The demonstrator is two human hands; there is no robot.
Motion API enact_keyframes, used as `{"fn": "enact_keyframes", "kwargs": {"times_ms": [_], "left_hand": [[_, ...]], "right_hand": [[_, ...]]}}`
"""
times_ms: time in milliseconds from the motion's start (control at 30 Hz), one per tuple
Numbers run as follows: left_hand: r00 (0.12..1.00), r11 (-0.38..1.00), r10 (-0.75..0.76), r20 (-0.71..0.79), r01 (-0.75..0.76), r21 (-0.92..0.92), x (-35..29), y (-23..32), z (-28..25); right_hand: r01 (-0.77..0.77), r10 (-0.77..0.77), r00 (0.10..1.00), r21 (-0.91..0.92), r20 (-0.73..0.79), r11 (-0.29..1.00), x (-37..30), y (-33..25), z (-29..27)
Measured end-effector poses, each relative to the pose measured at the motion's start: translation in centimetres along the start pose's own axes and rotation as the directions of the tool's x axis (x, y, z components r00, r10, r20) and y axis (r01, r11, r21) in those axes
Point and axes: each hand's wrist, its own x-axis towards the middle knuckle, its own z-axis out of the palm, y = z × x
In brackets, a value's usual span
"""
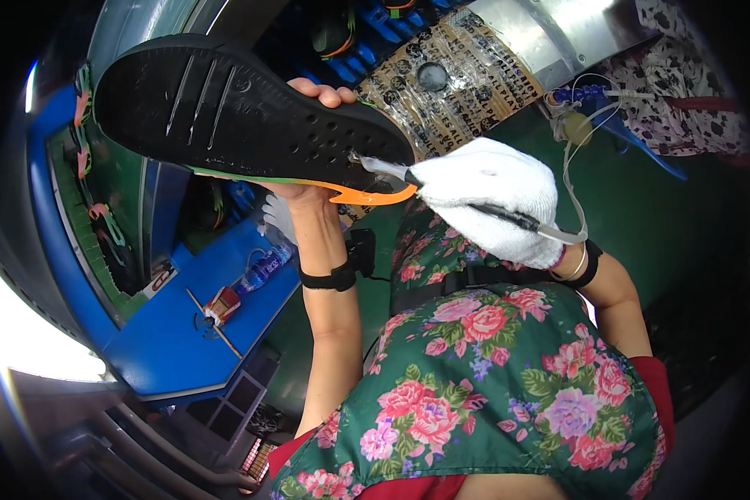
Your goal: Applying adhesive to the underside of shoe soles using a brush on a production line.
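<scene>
My bare left hand (326, 93) grips a black shoe sole (250, 117) with a green and orange edge. Its fingers wrap over the far side, and the palm is hidden behind the sole. In the sole's wider part, three long grooves glisten; small round holes dot the heel part. My right hand (492, 196), in a white knit glove, is closed round a brush (385, 168) with pale bristles. The bristle tip lies at the heel, near the holes. A thin clear tube (570, 192) runs from the brush's back end up toward the right.
A cardboard-and-tape-covered surface (492, 62) with a round dark spot lies beyond the sole. At the left, a blue table (162, 350) bears a plastic bottle (265, 268) and sticks. A green conveyor belt (75, 196) carries strap-like pieces. Blue scissors-like handles (642, 146) hang at right.
</scene>
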Motion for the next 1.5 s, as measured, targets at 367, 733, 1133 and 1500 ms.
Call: {"fn": "enact_keyframes", "kwargs": {"times_ms": [367,733,1133,1500], "left_hand": [[0.997,0.997,0.017,0.071,-0.022,0.071,0.9,0.0,0.5],[0.997,0.999,-0.042,0.065,0.042,0.000,1.0,-0.1,0.7],[0.929,0.931,-0.365,0.068,0.365,0.014,1.7,0.5,0.1],[0.752,0.756,-0.651,-0.101,0.655,0.011,1.0,0.0,-0.6]], "right_hand": [[-0.203,0.217,0.976,0.428,0.017,0.880,-0.5,0.2,0.4],[-0.119,0.069,0.986,0.354,0.151,0.928,-0.4,0.6,0.0],[0.061,-0.155,0.950,0.325,0.271,0.944,0.2,1.6,-0.1],[0.287,-0.298,0.862,0.089,0.411,0.954,0.8,3.5,0.3]]}}
